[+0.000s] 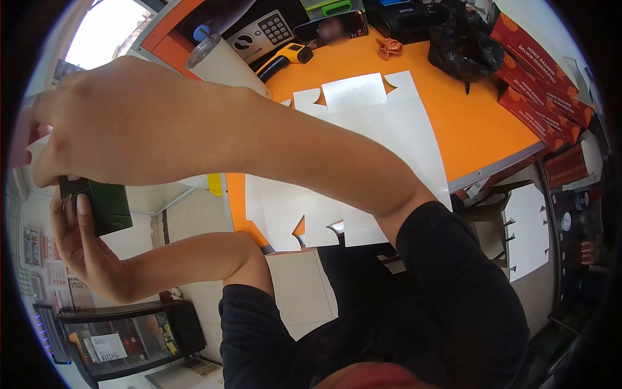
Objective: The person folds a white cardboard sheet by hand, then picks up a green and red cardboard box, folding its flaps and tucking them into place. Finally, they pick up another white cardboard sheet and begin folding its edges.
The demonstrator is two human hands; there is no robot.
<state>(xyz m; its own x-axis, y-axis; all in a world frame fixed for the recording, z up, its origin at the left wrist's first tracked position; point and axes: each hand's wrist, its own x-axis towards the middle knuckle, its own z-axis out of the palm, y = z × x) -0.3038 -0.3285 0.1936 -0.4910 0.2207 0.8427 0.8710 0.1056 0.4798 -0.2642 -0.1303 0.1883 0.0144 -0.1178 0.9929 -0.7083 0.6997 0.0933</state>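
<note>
Head view, looking down and to my left: both my arms reach out past the edge of the orange worktop (pixel 466 123) toward the left margin of the frame. My left hand (pixel 81 243) is raised palm toward me, its fingers and thumb closed around a small dark green box (pixel 103 204), so that this grip is clamped on the box from below and from the side. My right hand (pixel 110 123) comes across above it, the forearm stretching from the black sleeve at lower right; its fingers curl down onto the top edge of the same box, pinching there, though the fingertips are partly hidden by the back of the hand. The dark green box thus sits between the two hands, off the worktop, in the air at the far left of the view. On the worktop behind my right forearm lies a large flat white cardboard blank (pixel 382 123) with cut tabs, reaching from the near edge toward the middle. Farther back stand a yellow handheld scanner (pixel 288 55), a grey keypad device (pixel 262 32) and a black plastic bag (pixel 463 42). Along the right edge lie stacked red printed cartons (pixel 538 84). Beneath the hands, on the floor side, a dark glass-fronted cabinet (pixel 123 337) is visible.
</note>
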